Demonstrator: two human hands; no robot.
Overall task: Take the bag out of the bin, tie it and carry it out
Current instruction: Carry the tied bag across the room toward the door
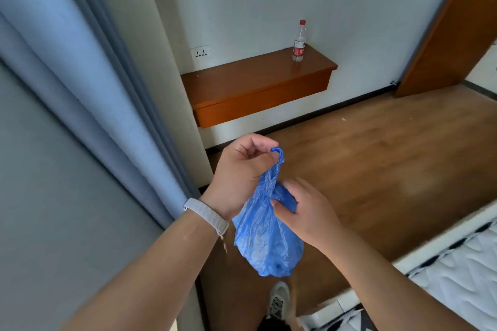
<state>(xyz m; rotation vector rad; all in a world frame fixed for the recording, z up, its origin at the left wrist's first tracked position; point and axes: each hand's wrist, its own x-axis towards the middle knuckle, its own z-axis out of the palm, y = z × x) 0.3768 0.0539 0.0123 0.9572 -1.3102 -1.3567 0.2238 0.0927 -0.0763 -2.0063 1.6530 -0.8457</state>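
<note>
A blue plastic bag (265, 239) hangs in the air in front of me, its top gathered into a twisted neck. My left hand (242, 174) pinches the looped end of that neck between thumb and fingers. My right hand (304, 212) grips the bag's upper side just below the neck. The bag's belly bulges with contents I cannot make out. No bin is in view.
A blue-grey curtain (80, 88) hangs at the left. A wooden wall shelf (255, 83) carries a clear bottle (299, 41) with a red cap. A wooden door (454, 35) stands open at the far right. A white mattress (457, 271) fills the lower right. My shoe (278, 301) is on the wood floor.
</note>
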